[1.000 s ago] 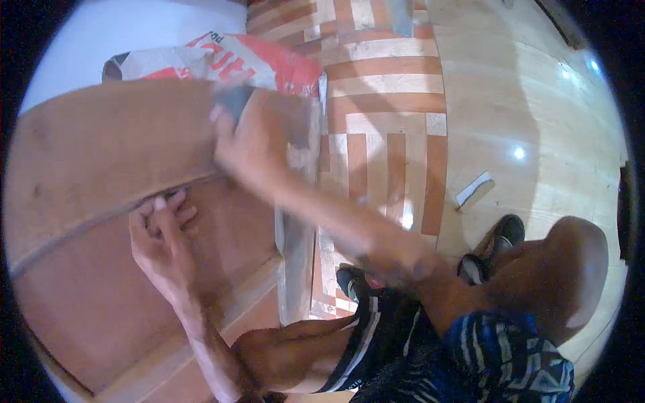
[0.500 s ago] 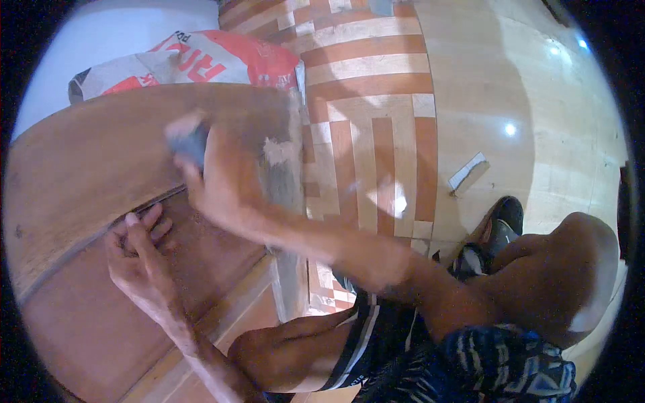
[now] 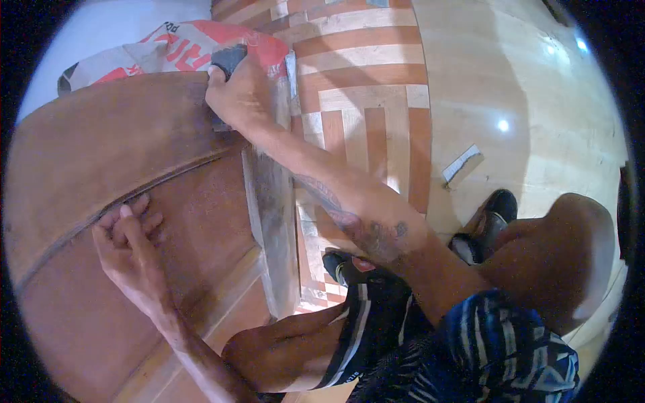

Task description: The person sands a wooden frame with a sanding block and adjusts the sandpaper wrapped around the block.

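Patterned tile floor point(image 3: 477, 74) lies beneath everything; the panelled wooden piece point(image 3: 201, 242) fills the left side, its curved upper board point(image 3: 114, 134) stepping down at a dark seam point(image 3: 176, 176). Printed plastic sack point(image 3: 181, 57) lies just behind the board's far edge; contact between them cannot be confirmed. Risk: loose sack folds could snag if the right hand overshoots that edge. Left hand point(image 3: 134, 252) rests at the seam, fingers curled; whether it pinches the lip cannot be told. Risk: those fingertips would be struck or scraped by a stroke carried down along the seam. Right hand point(image 3: 240, 94) grips a dark block, thumb along one side, far fingers hidden. Broken strip point(image 3: 463, 163) lies on the floor near one shoe, apart from it; stepping on it could cause a slip. Dark block point(image 3: 230, 59) is at the far edge, overlapping the sack in view; tilted there, its corner could gouge the board.
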Tool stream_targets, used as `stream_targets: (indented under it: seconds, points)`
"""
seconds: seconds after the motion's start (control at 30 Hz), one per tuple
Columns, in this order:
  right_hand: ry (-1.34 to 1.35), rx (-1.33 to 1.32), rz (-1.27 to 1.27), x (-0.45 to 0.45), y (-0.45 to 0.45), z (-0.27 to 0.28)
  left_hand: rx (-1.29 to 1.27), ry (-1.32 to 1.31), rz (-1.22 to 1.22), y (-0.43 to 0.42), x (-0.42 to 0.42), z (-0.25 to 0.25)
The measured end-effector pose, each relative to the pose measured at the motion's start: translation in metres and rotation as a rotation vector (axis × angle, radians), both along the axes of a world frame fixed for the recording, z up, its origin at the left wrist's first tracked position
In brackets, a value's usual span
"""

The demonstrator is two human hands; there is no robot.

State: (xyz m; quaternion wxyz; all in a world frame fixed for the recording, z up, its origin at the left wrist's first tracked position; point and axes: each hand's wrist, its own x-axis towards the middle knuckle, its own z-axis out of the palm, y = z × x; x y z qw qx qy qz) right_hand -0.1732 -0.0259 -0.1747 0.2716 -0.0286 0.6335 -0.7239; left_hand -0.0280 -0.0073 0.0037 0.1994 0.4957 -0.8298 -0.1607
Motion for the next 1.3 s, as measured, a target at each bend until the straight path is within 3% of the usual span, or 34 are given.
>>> stream_targets:
  seconds: [0.03, 0.07, 0.17, 0.27, 0.33, 0.43, 0.47, 0.57, 0.6, 0.7, 0.8, 0.87, 0.93, 1.0, 1.07, 1.17, 1.23, 1.3]
  points:
    - [-0.058, -0.026, 0.019, -0.013, 0.002, 0.002, -0.010, -0.009, -0.010, 0.000, -0.002, 0.000]
    - [0.133, 0.085, -0.037, 0.008, 0.010, 0.011, -0.029, -0.014, 0.003, 0.003, -0.006, 0.000]
    - [0.161, -0.042, -0.034, 0.082, 0.029, 0.043, -0.052, -0.015, 0.037, 0.006, -0.016, -0.002]
    - [0.245, 0.048, -0.171, 0.048, 0.014, 0.021, -0.013, -0.002, 0.042, 0.002, -0.015, -0.003]
    - [0.001, -0.006, 0.053, -0.007, 0.000, -0.010, -0.015, 0.009, 0.000, 0.004, -0.012, 0.000]
    - [0.112, 0.051, -0.010, 0.006, 0.007, -0.002, -0.030, -0.008, 0.048, 0.004, -0.011, 0.001]
    - [0.229, 0.017, -0.172, 0.037, 0.013, 0.011, -0.028, -0.006, 0.063, 0.002, -0.016, 0.003]
    - [0.076, -0.045, 0.126, 0.075, 0.041, 0.045, -0.012, -0.018, 0.088, 0.000, -0.016, 0.001]
    - [0.159, -0.082, 0.036, 0.068, 0.037, 0.038, -0.017, -0.012, 0.068, -0.002, -0.014, 0.001]
    - [-0.035, -0.051, -0.047, 0.009, 0.006, 0.002, -0.018, 0.001, 0.038, 0.000, -0.010, -0.002]
    - [0.116, 0.123, -0.076, 0.012, 0.008, 0.001, -0.011, -0.018, 0.100, 0.007, -0.016, 0.003]
    - [0.319, 0.084, -0.280, 0.061, 0.020, 0.032, -0.010, -0.017, 0.116, 0.005, -0.022, 0.002]
    - [0.347, 0.056, -0.288, 0.076, 0.028, 0.039, -0.015, -0.006, 0.101, 0.007, -0.021, 0.001]
    - [0.229, 0.011, -0.123, 0.052, 0.020, 0.017, -0.009, 0.006, 0.040, 0.003, -0.016, -0.002]
    - [-0.057, 0.021, -0.002, 0.002, 0.005, -0.015, -0.020, -0.001, 0.022, 0.004, -0.008, 0.000]
    - [0.104, 0.155, -0.051, 0.015, 0.005, -0.019, -0.035, -0.008, 0.037, 0.009, -0.016, 0.001]
    - [0.214, -0.072, -0.179, 0.070, 0.025, 0.020, -0.008, -0.004, 0.104, 0.006, -0.017, -0.001]
    - [0.170, -0.081, -0.147, 0.084, 0.034, 0.033, -0.001, 0.009, 0.098, 0.001, -0.018, -0.003]
